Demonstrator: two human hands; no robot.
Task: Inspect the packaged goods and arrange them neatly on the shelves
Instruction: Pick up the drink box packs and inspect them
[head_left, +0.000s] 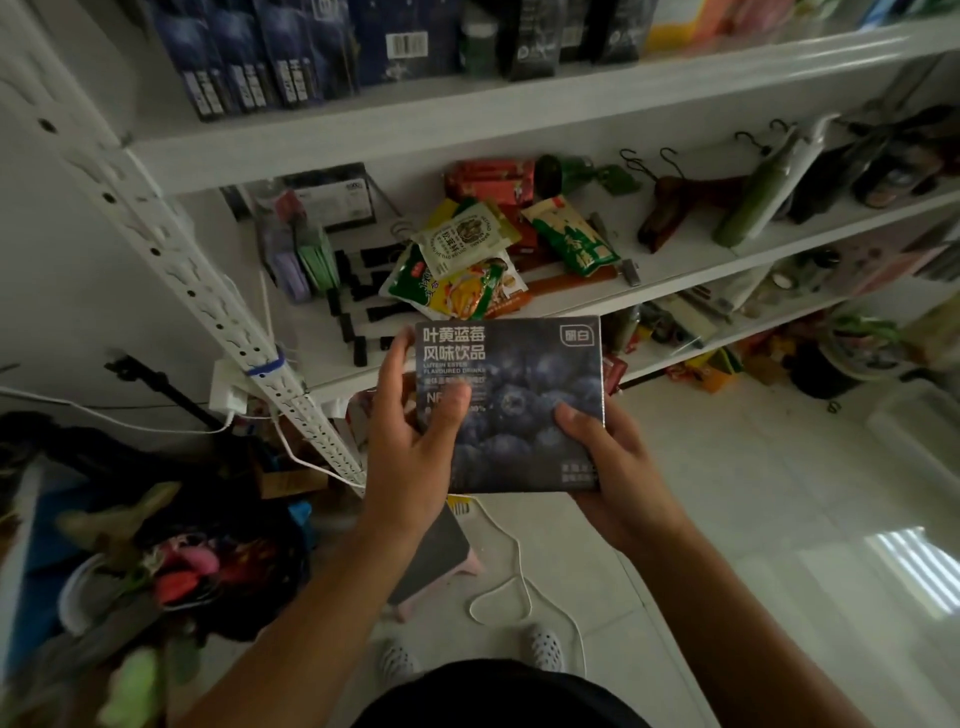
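Box: we hold the blueberry drink box (524, 400) in front of the middle shelf (691, 270) | left hand (410, 447) clamps its left edge, thumb on the front | right hand (608, 467) grips its lower right corner | snack packets (467, 260) lie heaped on that shelf

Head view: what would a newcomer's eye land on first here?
The dark blueberry drink box at centre, held by the left hand and right hand. Behind it, snack packets lie heaped on the middle shelf; matching dark boxes stand upright on the shelf above, upper left.
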